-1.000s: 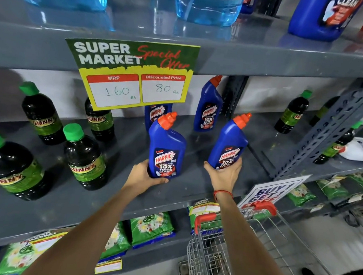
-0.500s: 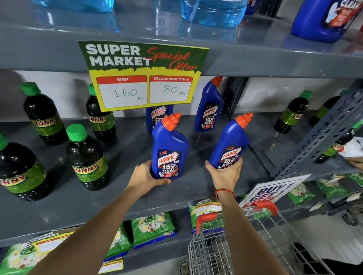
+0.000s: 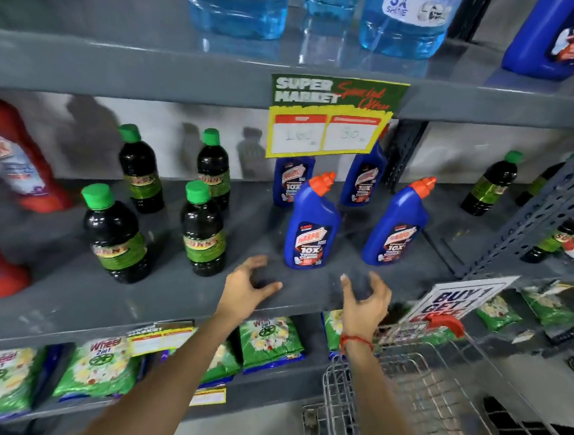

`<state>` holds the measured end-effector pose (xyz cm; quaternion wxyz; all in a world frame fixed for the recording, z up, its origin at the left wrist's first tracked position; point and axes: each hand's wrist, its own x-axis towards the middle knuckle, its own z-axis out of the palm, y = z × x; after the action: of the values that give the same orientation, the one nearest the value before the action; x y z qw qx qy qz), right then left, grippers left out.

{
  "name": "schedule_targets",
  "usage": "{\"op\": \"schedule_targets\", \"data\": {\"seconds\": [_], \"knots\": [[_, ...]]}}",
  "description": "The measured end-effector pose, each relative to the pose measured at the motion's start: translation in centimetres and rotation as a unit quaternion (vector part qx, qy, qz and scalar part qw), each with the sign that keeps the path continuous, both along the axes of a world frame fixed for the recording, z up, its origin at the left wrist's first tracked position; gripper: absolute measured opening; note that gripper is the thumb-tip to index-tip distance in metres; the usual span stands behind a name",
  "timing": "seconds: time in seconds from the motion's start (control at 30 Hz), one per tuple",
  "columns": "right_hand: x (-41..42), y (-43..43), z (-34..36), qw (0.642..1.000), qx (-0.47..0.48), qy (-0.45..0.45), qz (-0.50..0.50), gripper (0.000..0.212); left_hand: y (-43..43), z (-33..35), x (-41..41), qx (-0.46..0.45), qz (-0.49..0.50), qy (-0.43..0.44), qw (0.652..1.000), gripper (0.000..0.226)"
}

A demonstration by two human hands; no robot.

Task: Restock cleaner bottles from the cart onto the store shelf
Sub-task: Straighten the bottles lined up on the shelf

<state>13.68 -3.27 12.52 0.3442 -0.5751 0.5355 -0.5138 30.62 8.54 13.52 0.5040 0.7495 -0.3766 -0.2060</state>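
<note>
Grey metal shelf [image 3: 70,290] with four blue cleaner bottles [image 3: 311,232] beside green-capped dark bottles [image 3: 204,235].

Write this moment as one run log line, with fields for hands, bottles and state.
left hand: open, empty | right hand: open, empty | two front blue bottles: upright on middle shelf, apart | state: released

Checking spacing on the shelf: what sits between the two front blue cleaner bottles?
Nothing: in the head view, bare grey shelf separates the left front bottle from the right front bottle; another blue bottle stands further back.
</note>
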Motion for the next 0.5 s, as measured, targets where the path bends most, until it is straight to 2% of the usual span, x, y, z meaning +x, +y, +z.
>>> {"op": "schedule_targets", "data": {"seconds": [0.13, 0.23, 0.3, 0.37, 0.5], "knots": [[4.7, 6.6, -0.7, 0.991, -0.051, 0.018, 0.125, 0.038, 6.9, -0.5, 2.1, -0.058, 0.062, 0.010, 0.996, 0.026], [9.5, 10.2, -0.1, 0.967, -0.020, 0.030, 0.254, 0.049, 11.9, -0.2, 5.3, -0.114, 0.194, -0.003, 0.974, 0.020], [12.1, 11.1, 0.2, 0.952, 0.002, 0.047, 0.303, 0.066, 13.9, 0.0, 7.3, -0.141, 0.285, -0.018, 0.948, 0.030], [14.4, 11.7, 0.7, 0.945, 0.020, 0.057, 0.322, 0.081, 15.4, 0.0, 9.3, -0.126, 0.328, -0.052, 0.935, 0.045], [17.3, 12.1, 1.3, 0.944, 0.030, 0.076, 0.321, 0.095, 16.2, -0.1, 12.7, -0.038, 0.270, -0.044, 0.961, 0.088]]}}
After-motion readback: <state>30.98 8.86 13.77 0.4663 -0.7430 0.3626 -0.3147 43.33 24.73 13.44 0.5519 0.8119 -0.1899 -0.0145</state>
